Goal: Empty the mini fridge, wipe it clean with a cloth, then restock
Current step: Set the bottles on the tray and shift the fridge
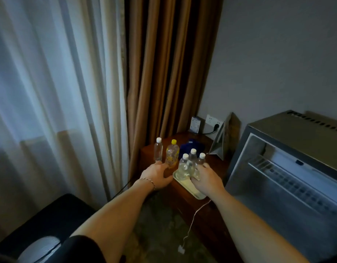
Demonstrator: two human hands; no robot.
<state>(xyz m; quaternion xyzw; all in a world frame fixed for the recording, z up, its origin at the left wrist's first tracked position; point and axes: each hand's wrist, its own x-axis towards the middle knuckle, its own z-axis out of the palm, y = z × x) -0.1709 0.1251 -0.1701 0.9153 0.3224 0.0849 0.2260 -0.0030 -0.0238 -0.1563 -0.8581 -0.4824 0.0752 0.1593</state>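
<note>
On a dark wooden side table (217,164), a pale tray (194,192) carries three clear white-capped bottles (183,166). My right hand (206,180) lies over the tray, with its fingers curled round the base of the rightmost bottle (201,161). My left hand (157,176) rests at the table's near left corner, fingers relaxed, their tips by the base of a yellow-capped bottle (172,153). Another white-capped bottle (158,149) stands left of that. A blue cloth (189,145) lies behind the bottles. The mini fridge (296,128) stands open at right; a wire shelf (289,179) shows inside.
Brown and sheer white curtains (160,73) hang behind the table. A folded card stand (223,141), a small box and a wall socket with a plug sit at the table's back. A white cable (194,219) dangles off the front edge. A dark seat (40,224) is at lower left.
</note>
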